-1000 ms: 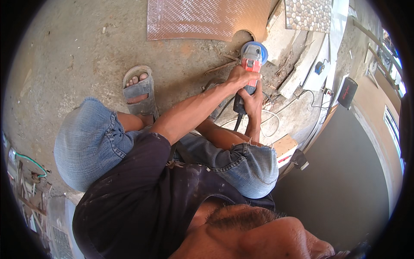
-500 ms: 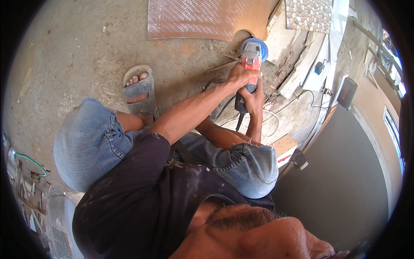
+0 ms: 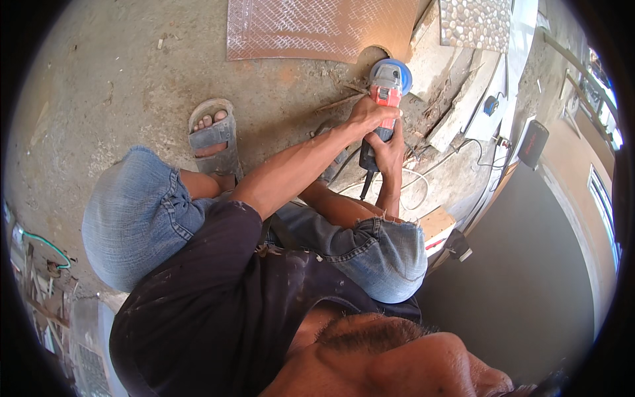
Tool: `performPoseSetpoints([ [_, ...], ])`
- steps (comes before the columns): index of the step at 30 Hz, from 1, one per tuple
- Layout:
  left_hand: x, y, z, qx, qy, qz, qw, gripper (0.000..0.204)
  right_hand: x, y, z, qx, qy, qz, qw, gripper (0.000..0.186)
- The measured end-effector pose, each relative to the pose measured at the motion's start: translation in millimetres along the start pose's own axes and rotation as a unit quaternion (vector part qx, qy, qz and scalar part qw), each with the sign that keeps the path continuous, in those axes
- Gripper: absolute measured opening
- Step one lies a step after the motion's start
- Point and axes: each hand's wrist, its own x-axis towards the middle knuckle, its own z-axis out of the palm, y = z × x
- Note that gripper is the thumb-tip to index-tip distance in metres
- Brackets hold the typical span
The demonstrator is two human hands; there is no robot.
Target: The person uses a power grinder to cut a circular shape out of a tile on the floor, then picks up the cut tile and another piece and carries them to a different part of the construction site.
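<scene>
An angle grinder [image 3: 385, 97] with a red and grey body and a blue disc [image 3: 405, 77] is in both my hands. My left hand [image 3: 369, 117] is closed round the red middle of its body. Lower down, my right hand [image 3: 390, 153] wraps the dark rear grip, where the cord comes out. The disc is close to the lower right edge of a brown patterned tile [image 3: 311, 30], by a rounded notch cut in that edge. Whether disc and tile touch, I cannot tell.
Pale offcuts [image 3: 456, 112] and a pebble-patterned tile [image 3: 475, 23] lie to the right. A blue tape measure [image 3: 491, 104] rests on a light board. A dark cord and a white cable [image 3: 423, 188] loop over the ground beside my right arm. My sandalled foot [image 3: 215, 142] is left of the grinder.
</scene>
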Motion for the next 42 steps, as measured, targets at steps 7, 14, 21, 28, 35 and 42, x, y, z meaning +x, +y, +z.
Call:
performPoseSetpoints([
  [7, 2.6, -10.3, 3.5, -0.015, 0.011, 0.007, 1.000, 0.046, -4.0, 8.7, 0.2, 0.006, 0.010, 0.009, 1.000, 0.073],
  [14, -3.3, -7.3, 1.6, -0.025, -0.001, -0.002, 1.000, 0.041, -8.1, 5.4, 3.5, -0.001, 0.013, 0.008, 1.000, 0.076],
  [21, -13.1, -2.8, 0.8, -0.026, -0.001, 0.003, 1.000, 0.041, -14.3, 1.4, 6.3, 0.010, 0.019, 0.007, 1.000, 0.075],
  [28, -4.3, 7.2, 0.0, -0.061, -0.006, 0.027, 0.998, 0.040, -1.0, -15.9, -0.4, -0.026, -0.006, -0.004, 1.000, 0.071],
  [35, 0.6, -1.1, 0.9, -0.054, 0.002, 0.010, 0.999, 0.039, -3.5, -12.9, 0.3, -0.028, 0.003, 0.002, 1.000, 0.074],
  [42, 1.4, -10.8, 0.7, -0.040, -0.001, 0.004, 0.999, 0.040, -8.2, -7.5, 1.9, -0.051, 0.015, 0.018, 0.998, 0.081],
])
